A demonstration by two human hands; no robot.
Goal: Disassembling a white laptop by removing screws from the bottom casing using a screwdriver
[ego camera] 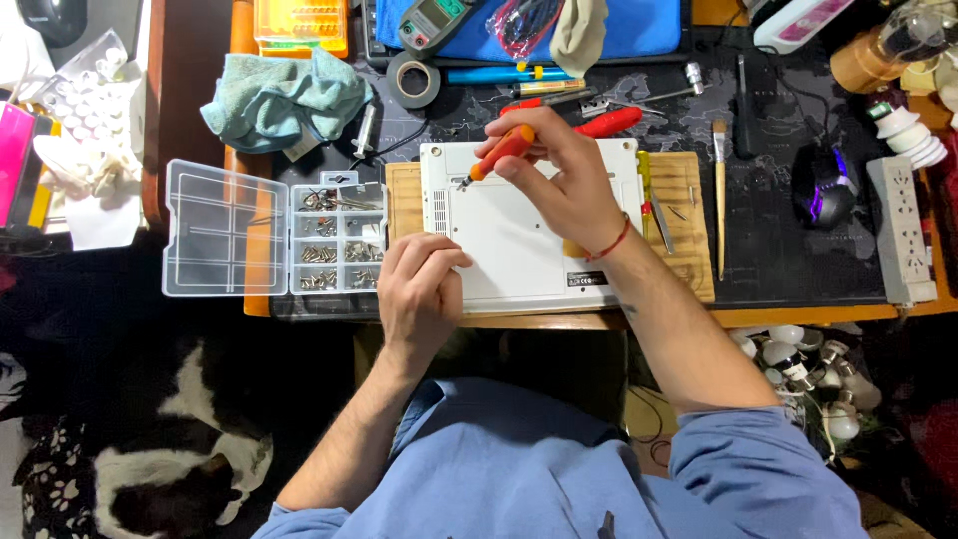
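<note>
Low in the middle, the left hand (pixel 419 291) lies flat with fingers together on the smooth white upturned laptop (pixel 529 235) at centre frame, above it the right hand (pixel 559 180) pinches an orange-handled screwdriver (pixel 499 153), a clear compartmented screw box (pixel 274 240) left, crumpled teal cloth (pixel 284 98) beyond.

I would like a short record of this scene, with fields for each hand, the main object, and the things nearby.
right hand: holds a red-orange screwdriver, tip down near the laptop's upper left corner
left hand: rests flat on the laptop's lower left corner
laptop: white, closed, underside up, on a wooden board
screw box: clear, lid open, left of the laptop, holds screws
nearby: teal cloth, tape roll, brush, mouse, power strip
floor: black-and-white cat
</note>
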